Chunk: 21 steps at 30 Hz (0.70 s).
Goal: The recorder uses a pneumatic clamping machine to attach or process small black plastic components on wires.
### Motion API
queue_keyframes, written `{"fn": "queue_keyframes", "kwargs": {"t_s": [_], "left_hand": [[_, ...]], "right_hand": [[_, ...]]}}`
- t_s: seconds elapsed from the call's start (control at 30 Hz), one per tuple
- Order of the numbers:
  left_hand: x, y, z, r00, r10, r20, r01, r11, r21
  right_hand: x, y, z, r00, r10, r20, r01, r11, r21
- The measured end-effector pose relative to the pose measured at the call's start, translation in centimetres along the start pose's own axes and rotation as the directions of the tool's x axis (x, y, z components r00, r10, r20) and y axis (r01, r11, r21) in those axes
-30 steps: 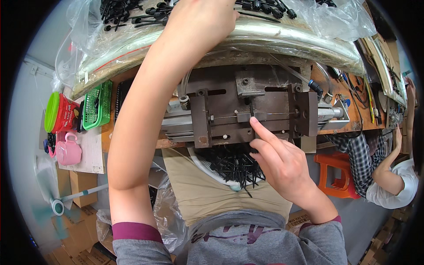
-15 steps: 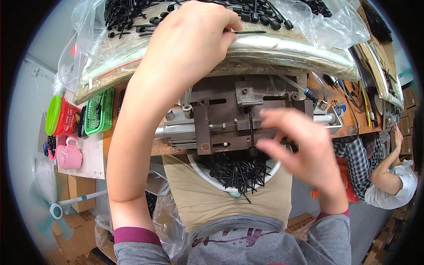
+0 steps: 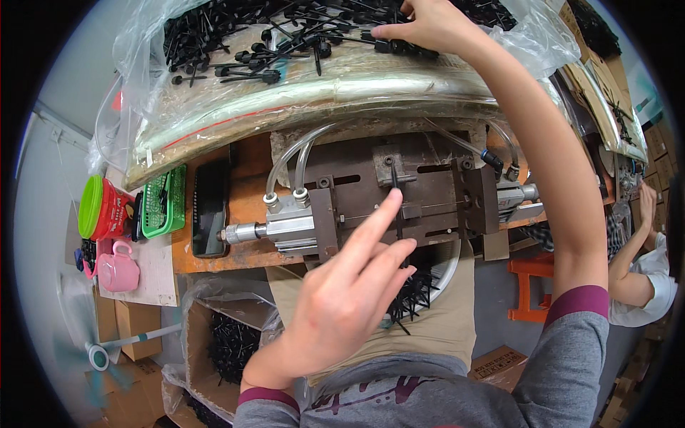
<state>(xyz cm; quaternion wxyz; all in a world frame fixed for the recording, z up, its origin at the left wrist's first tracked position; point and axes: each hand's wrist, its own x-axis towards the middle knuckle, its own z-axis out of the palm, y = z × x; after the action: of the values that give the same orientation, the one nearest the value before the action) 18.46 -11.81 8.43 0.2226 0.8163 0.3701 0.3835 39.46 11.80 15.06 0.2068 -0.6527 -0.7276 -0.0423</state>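
Observation:
My left hand (image 3: 342, 299) is over the front of a dark metal clamping fixture (image 3: 349, 192), its index finger stretched out. That fingertip touches, or nearly touches, a thin black plastic stem (image 3: 398, 225) lying across the fixture's middle, below a small metal block (image 3: 389, 165). The other fingers are loosely bent, and nothing shows in them. My right hand (image 3: 439, 28) reaches over a heap of black plastic stems with thick heads (image 3: 292, 43). Its thumb and index finger are apart above the pieces; its other fingertips are cut off by the upper edge.
A white-rimmed tub (image 3: 449, 267) of black stems sits below the fixture. On the left are a phone (image 3: 209, 207), a green basket (image 3: 175, 203), a red tub (image 3: 107, 207) and a pink cup (image 3: 118, 269). Air hoses (image 3: 285, 157) rise from the fixture. Another person (image 3: 642, 274) is at right.
My left hand has come down from the heap, where it pinched a black stem, to the fixture. My right hand has gone from beside the fixture up to the heap.

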Motion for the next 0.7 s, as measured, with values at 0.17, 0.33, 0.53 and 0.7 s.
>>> {"fn": "queue_keyframes", "kwargs": {"t_s": [0.17,0.33,0.53,0.7], "left_hand": [[-1.7,-1.4,3.0,0.999,0.022,-0.041,-0.013,0.977,0.211],[-2.2,-2.2,5.2,0.999,0.049,-0.02,-0.042,0.966,0.254],[-2.3,-1.8,5.6,0.998,0.057,-0.008,-0.052,0.953,0.298],[-2.4,-2.1,5.2,0.996,0.086,-0.005,-0.08,0.944,0.321]], "right_hand": [[-2.7,-0.5,-0.3,0.993,-0.115,-0.017,0.116,0.989,0.092],[-5.9,-1.3,-2.5,0.98,-0.197,0.012,0.192,0.966,0.172],[-6.7,1.1,-0.2,0.929,-0.312,-0.202,0.345,0.925,0.157],[-8.0,2.0,-1.2,0.944,-0.254,-0.21,0.299,0.928,0.223]]}}
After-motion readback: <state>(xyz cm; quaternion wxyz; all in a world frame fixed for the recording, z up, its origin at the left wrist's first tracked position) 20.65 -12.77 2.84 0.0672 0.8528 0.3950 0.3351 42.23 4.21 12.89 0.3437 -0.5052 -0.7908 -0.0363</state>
